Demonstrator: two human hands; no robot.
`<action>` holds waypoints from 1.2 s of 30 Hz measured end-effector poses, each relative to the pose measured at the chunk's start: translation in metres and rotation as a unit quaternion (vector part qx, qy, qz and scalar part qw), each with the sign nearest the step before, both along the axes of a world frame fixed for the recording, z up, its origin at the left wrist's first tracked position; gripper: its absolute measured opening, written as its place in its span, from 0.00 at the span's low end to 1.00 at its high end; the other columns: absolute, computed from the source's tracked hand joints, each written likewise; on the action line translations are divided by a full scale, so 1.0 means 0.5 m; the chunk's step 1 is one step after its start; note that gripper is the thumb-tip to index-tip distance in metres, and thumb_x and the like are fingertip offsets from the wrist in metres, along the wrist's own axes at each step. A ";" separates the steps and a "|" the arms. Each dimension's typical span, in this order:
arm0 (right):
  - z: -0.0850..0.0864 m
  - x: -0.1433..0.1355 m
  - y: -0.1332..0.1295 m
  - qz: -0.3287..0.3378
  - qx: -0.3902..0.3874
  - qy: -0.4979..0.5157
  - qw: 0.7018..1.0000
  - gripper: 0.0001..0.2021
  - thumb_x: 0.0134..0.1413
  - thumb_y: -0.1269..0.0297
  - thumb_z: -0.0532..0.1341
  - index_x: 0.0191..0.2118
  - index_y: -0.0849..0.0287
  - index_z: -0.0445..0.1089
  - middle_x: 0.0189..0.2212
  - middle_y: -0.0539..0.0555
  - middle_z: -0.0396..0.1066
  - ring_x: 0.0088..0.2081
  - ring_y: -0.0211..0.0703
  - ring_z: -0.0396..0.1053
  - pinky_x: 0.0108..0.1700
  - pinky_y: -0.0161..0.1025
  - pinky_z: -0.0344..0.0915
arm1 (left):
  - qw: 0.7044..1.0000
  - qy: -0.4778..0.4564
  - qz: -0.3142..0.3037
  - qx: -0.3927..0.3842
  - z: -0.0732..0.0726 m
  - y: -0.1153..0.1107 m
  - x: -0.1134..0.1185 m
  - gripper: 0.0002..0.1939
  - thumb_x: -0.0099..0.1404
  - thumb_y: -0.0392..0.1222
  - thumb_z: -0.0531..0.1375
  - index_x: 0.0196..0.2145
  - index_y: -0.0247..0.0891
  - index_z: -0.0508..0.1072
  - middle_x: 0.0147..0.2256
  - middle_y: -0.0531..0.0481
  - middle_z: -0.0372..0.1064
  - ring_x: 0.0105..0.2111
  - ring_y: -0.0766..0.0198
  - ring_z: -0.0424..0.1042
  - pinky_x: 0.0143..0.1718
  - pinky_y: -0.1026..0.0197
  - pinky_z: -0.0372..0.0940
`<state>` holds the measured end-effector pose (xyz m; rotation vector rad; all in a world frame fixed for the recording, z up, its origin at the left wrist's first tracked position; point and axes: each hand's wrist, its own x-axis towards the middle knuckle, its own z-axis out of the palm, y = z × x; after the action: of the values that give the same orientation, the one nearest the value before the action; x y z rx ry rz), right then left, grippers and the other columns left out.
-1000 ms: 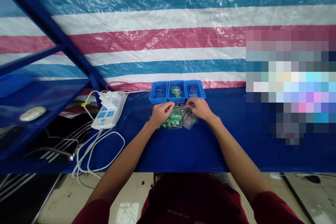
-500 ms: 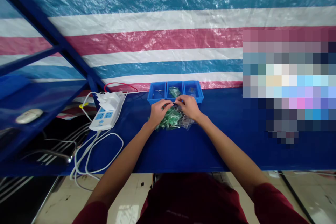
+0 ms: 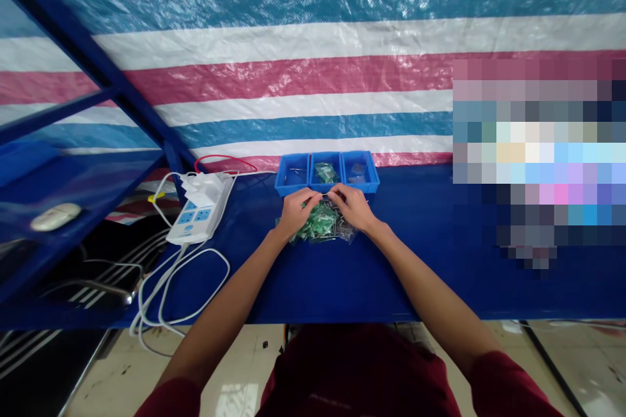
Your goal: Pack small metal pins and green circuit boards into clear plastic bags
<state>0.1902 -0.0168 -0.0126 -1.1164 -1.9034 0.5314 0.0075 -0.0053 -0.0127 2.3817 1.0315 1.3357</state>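
Observation:
My left hand point(image 3: 297, 210) and my right hand point(image 3: 353, 206) meet fingertip to fingertip, both pinched closed. Between them is something small and thin that I cannot make out. Under and in front of the hands lies a heap of green plastic packets point(image 3: 317, 223), with small metal pieces point(image 3: 337, 225) and clear packets point(image 3: 348, 232) at its right side. Just beyond the hands stand three joined blue bins. The left bin point(image 3: 293, 184) holds a few thin metal pieces, the middle one a green packet point(image 3: 325, 172), and the right one small clear packets point(image 3: 357, 176).
Left of the bins lies a white power strip point(image 3: 193, 218) with plugs and a coiled white cable point(image 3: 183, 287). A blue metal frame point(image 3: 132, 107) rises at the left, near a white computer mouse point(image 3: 55, 216). Striped sheeting point(image 3: 303, 71) hangs behind; the right side is pixelated.
Both hands have come slightly lower in the view, toward me, still pinched together above the heap. The bins and packets stay about where they were.

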 end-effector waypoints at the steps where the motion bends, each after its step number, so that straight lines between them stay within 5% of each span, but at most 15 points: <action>1: 0.001 0.001 -0.001 0.003 -0.001 -0.007 1.000 0.13 0.63 0.59 0.53 0.33 0.58 0.69 0.26 0.50 0.70 0.29 0.39 0.65 0.33 0.34 0.57 | 1.000 0.001 -0.002 0.001 0.000 -0.001 0.000 0.15 0.68 0.45 0.55 0.29 0.36 0.75 0.25 0.51 0.72 0.25 0.67 0.70 0.31 0.65 0.63; 12: 0.001 -0.007 -0.012 -0.053 -0.003 0.030 0.998 0.21 0.61 0.49 0.54 0.28 0.60 0.71 0.22 0.51 0.70 0.24 0.38 0.63 0.30 0.35 0.57 | 0.999 -0.021 0.031 0.029 -0.001 -0.011 0.003 0.13 0.67 0.45 0.58 0.29 0.37 0.77 0.25 0.50 0.73 0.25 0.66 0.70 0.31 0.63 0.65; 25: -0.014 -0.017 -0.013 -0.075 -0.048 0.054 0.995 0.27 0.63 0.46 0.48 0.20 0.59 0.67 0.16 0.48 0.64 0.22 0.37 0.63 0.30 0.34 0.56 | 0.969 -0.168 -0.041 -0.175 0.005 -0.010 0.010 0.11 0.68 0.47 0.56 0.38 0.37 0.69 0.33 0.47 0.76 0.34 0.63 0.75 0.37 0.61 0.70; 36: -0.010 -0.005 -0.013 -0.098 0.008 0.021 0.995 0.21 0.63 0.52 0.49 0.29 0.58 0.72 0.23 0.52 0.70 0.26 0.40 0.66 0.32 0.36 0.58 | 0.997 -0.058 0.021 -0.050 -0.003 -0.003 0.001 0.11 0.63 0.48 0.61 0.29 0.37 0.75 0.24 0.52 0.73 0.23 0.67 0.68 0.28 0.64 0.64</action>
<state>0.1875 -0.0234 -0.0174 -1.2545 -1.7365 0.4261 0.0081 -0.0069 -0.0142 2.1951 1.0945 1.3835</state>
